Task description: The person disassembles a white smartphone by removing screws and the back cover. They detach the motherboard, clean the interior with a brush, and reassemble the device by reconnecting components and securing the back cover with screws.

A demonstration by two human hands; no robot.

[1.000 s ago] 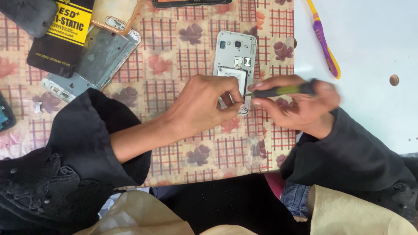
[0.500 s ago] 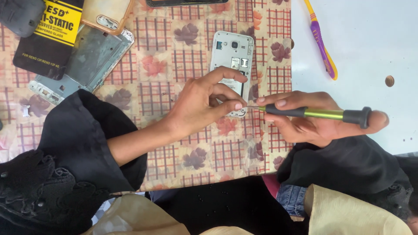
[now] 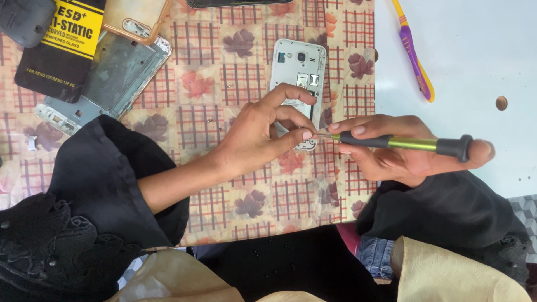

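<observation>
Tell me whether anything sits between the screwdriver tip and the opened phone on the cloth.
Only the left hand's fingertips do: they pinch at the tip of the green screwdriver held by the right hand, just over the lower edge of the opened phone. Nothing else visible lies between tip and phone.

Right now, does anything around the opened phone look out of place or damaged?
Nothing looks damaged. The opened phone lies flat on the patterned cloth, left hand steadying it, right hand holding the screwdriver at its lower edge. One oddity: a toothbrush lies on the white surface to the right, among repair parts.
</observation>
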